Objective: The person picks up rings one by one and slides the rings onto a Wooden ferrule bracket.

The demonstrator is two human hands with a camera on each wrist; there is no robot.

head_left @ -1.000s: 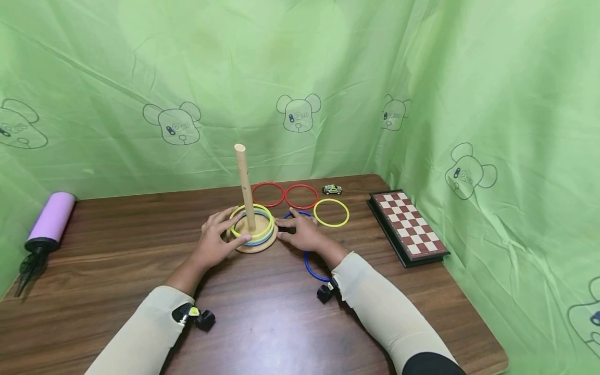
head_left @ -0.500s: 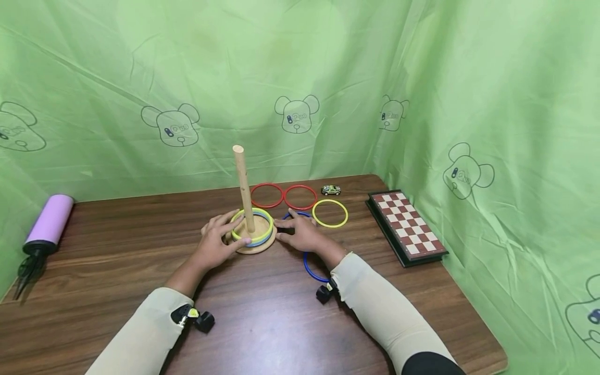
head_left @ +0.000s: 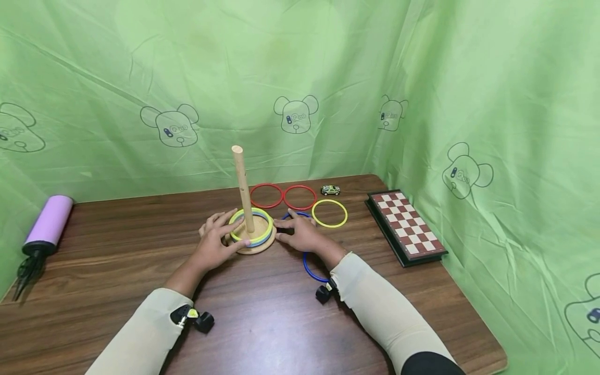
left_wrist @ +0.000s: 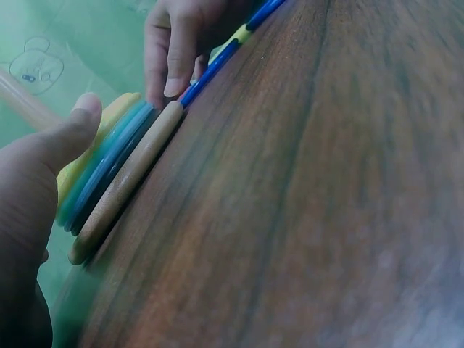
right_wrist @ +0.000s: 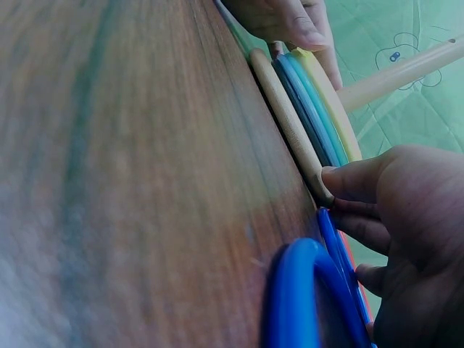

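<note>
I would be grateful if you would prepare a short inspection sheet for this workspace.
Surface: brown wood-grain table, with pale glare toward the front.
Job's things: wooden post upright on a round base; stacked rings around it, yellow on top, bluish below; loose nearby are two red rings, a yellow ring and blue rings, partly hidden.
Clutter: toy car, chessboard at right, purple pump at left.
Hands: left hand holds the stacked rings; right hand touches the base's edge.
Cables: nothing seen.
Surroundings: green curtain with printed animal faces.
</note>
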